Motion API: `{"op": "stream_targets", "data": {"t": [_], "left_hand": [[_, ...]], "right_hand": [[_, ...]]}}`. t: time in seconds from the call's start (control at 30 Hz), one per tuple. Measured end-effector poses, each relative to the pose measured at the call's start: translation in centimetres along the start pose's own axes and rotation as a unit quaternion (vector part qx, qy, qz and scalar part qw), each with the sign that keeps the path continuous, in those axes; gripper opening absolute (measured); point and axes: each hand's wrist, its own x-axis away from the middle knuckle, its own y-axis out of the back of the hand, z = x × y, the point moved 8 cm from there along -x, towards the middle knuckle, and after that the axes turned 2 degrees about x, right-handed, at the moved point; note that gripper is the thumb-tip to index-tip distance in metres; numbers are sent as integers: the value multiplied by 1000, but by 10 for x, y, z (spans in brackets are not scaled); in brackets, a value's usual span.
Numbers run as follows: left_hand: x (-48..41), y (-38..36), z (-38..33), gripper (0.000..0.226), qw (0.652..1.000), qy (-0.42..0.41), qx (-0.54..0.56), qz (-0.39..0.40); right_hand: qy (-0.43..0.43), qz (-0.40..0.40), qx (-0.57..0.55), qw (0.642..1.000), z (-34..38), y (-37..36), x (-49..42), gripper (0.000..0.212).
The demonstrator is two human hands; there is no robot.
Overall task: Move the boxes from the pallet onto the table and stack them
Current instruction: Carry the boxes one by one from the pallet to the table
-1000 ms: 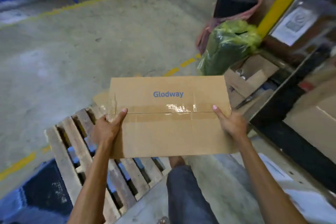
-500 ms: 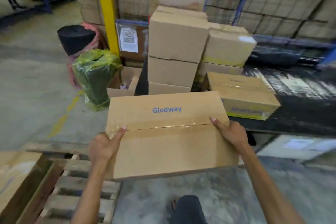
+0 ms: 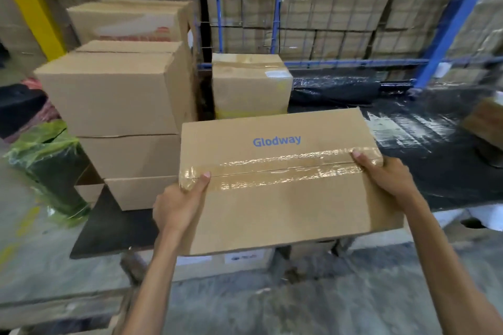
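Note:
I hold a flat cardboard box marked "Glodway" in both hands, level, over the front edge of the black plastic-covered table. My left hand grips its left side with the thumb on the taped seam. My right hand grips its right side. On the table to the left stands a stack of three cardboard boxes, with one more box behind the held box. The pallet is out of view, and whatever lies under the held box is hidden.
A green plastic-wrapped bundle sits on the floor at the left beside a yellow post. Blue racking filled with cartons stands behind the table. More boxes lie under the table. A brown object rests at the table's right end.
My view has swung from the pallet and floor round to the table. The held box has come closer to the table and now hangs over its front edge; both hands keep their grip.

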Motion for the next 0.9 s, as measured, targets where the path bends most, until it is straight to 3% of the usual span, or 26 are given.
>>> {"op": "stream_targets", "data": {"t": [0.07,0.2,0.37,0.47,0.57,0.63,0.73,0.9], "left_hand": [[-19,-35,-30,55,1000,-3,27,-5],[-69,-90,-81,48,997,-3,72,-5],[-134,-126,-126,57,1000,23,-6,-13],[-164,-144,-133,53,999,40,-9,-2],[-187,-159,-135,65,998,60,-20,18],[-200,-167,-131,69,997,73,-29,25],[-214,-179,-110,56,995,86,-28,44],[-226,-196,-87,41,993,93,35,65]], "right_hand": [[-2,-11,-8,1000,-12,8,-53,80],[-6,8,-13,1000,-25,15,-139,91],[13,65,-48,997,-10,5,-236,78],[10,108,-77,991,-7,-8,-277,72],[-7,146,-86,986,-9,-26,-307,66],[-17,164,-83,983,-13,-39,-317,77],[-21,194,-64,979,-27,-72,-319,74],[-3,159,49,986,-23,-89,-318,76]]}}
